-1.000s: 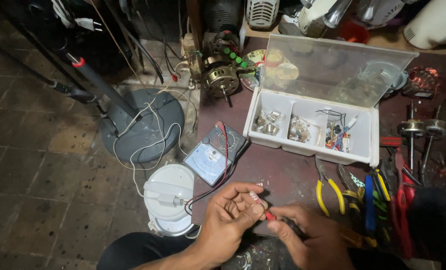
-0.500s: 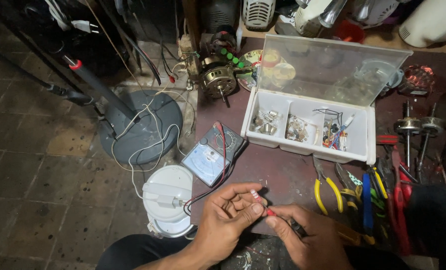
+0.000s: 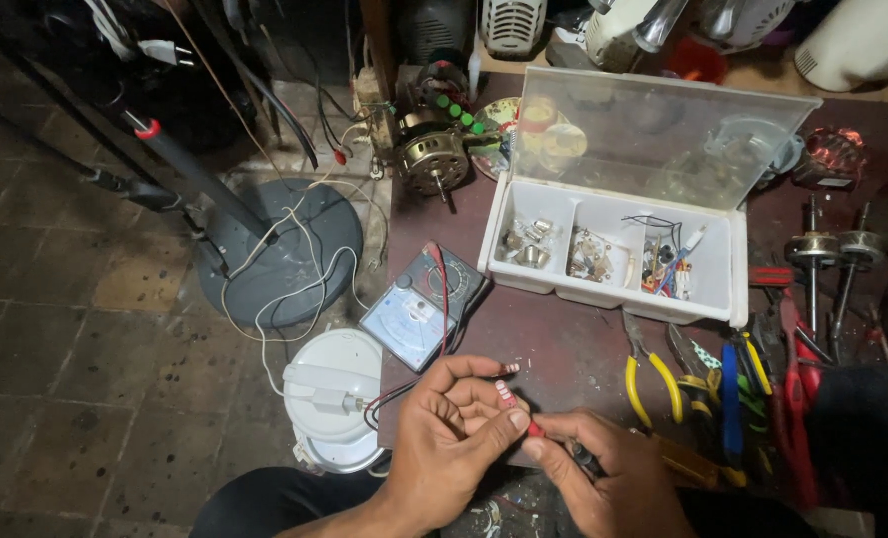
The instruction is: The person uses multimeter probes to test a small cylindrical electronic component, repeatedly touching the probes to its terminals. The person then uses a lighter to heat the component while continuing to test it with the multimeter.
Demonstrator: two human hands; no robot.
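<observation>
Since a second ago little has shifted: the left hand (image 3: 454, 438) still pinches a small red-striped part (image 3: 505, 394) while the right hand (image 3: 613, 478) grips a red-tipped black probe (image 3: 562, 448) against it, testing seemingly unfinished, above the analogue multimeter (image 3: 419, 309).

— How do the two hands sit?

— Close together, low in the view. The left hand (image 3: 454, 438) comes up from below, fingers curled, thumb and forefinger pinched at the tips.

— And the other?

— The right hand (image 3: 613, 478) lies just beside it, knuckles up, fingers folded in, its thumb and forefinger meeting the left fingertips.

— Forearms?

— Only the bare left forearm shows.
</observation>
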